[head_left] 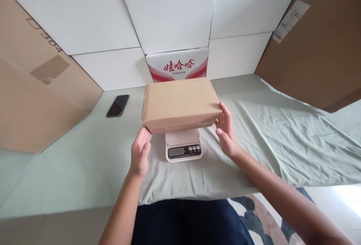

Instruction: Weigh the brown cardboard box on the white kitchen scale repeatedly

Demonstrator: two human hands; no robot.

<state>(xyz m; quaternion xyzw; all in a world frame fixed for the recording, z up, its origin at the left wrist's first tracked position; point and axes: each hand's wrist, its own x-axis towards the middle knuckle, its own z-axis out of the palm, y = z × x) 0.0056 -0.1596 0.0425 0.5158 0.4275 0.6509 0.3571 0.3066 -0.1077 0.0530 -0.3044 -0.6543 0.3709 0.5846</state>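
A closed brown cardboard box (180,98) is between my two hands, over the white kitchen scale (184,155). My left hand (141,151) has its fingers under the box's near left corner. At the right end, my right hand (227,130) grips the near corner with the thumb apart from the cardboard. The box hides the back of the scale's platform, and I cannot tell whether it touches it. The scale's display and several round buttons face me; no digits are readable.
A dark phone (117,106) lies on the green cloth (84,173) to the left. White panels and a red-and-white carton (180,64) stand behind. Large cardboard sheets lean at the left (42,87) and right (316,49). The cloth's near edge is in front of my lap.
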